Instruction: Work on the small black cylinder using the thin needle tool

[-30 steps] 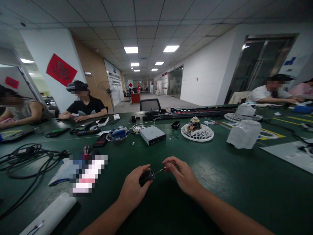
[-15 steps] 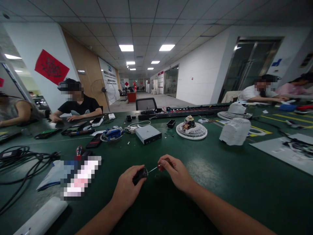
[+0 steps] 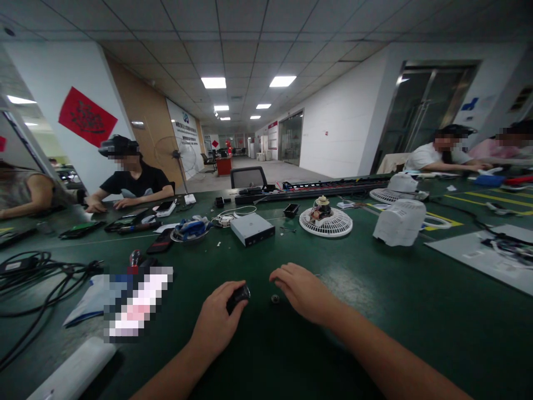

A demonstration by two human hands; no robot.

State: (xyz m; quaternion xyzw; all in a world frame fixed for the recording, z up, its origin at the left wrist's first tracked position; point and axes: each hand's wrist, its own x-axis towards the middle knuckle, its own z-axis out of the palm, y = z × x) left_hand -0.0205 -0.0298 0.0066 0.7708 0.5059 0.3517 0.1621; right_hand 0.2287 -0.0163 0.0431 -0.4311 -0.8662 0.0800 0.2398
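A small black cylindrical part (image 3: 238, 298) is gripped between the thumb and fingers of my left hand (image 3: 217, 316), its round end facing right. My right hand (image 3: 300, 291) hovers to the right of it, palm down, with its fingers bent and close together; what is under them is hidden. On the green table (image 3: 258, 355), just left of my right fingers, lies a small round metallic piece (image 3: 275, 299). A thin tip of something shows behind my right hand.
Ahead stand a grey box-shaped drive (image 3: 252, 229), a white fan grille with a motor (image 3: 326, 222) and a white housing (image 3: 400, 223). Black cables (image 3: 45, 283) and a white case (image 3: 73, 371) lie left. People sit across the table.
The screwdriver-like tool with a thin shaft no longer shows between my right fingers and the black part. My right fingers have loosened, and the small round piece now shows clearly beside them.
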